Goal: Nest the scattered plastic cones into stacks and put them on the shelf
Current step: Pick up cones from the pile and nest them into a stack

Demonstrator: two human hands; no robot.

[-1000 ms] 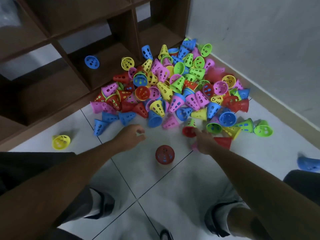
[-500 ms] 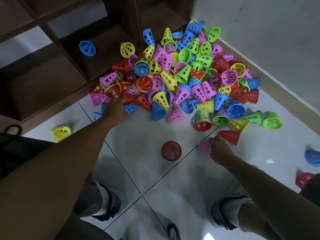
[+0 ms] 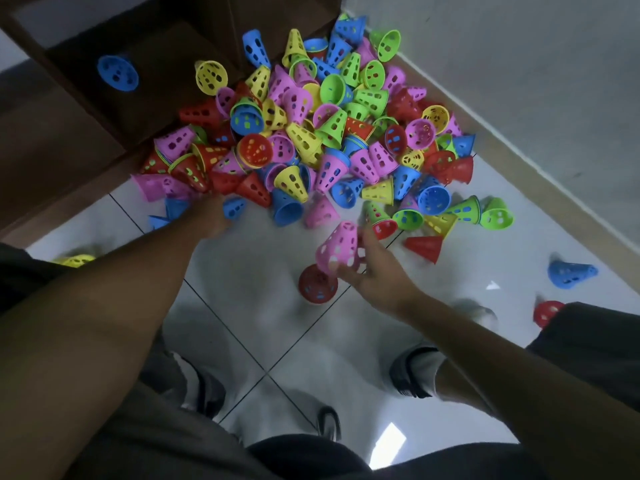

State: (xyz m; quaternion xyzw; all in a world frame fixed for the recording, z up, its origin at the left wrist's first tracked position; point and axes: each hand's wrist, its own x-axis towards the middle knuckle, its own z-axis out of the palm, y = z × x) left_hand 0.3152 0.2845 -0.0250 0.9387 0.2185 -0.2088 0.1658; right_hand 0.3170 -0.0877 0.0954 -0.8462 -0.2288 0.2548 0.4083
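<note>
A big heap of perforated plastic cones point(image 3: 311, 133) in pink, yellow, green, blue and red lies on the white tiled floor in front of the brown shelf point(image 3: 69, 133). My right hand point(image 3: 377, 275) holds a pink cone point(image 3: 341, 247) just above the floor, its narrow end pointing away from me. A red cone point(image 3: 317, 285) lies on the tiles right under it. My left hand point(image 3: 213, 216) reaches into the heap's near left edge beside a small blue cone point(image 3: 233, 207); its fingers are blurred and partly hidden.
A blue cone point(image 3: 117, 72) and a yellow cone point(image 3: 211, 77) lie in the shelf's bottom compartment. Stray cones sit apart: yellow point(image 3: 78, 260) at left, blue point(image 3: 571, 273) and red point(image 3: 545, 313) at right. The wall point(image 3: 536, 98) closes the right side. My feet point(image 3: 412, 375) stand below.
My right hand has lifted the pink cone off the floor and brought it over the red cone. My left hand stays at the heap's left edge. The view has tilted closer.
</note>
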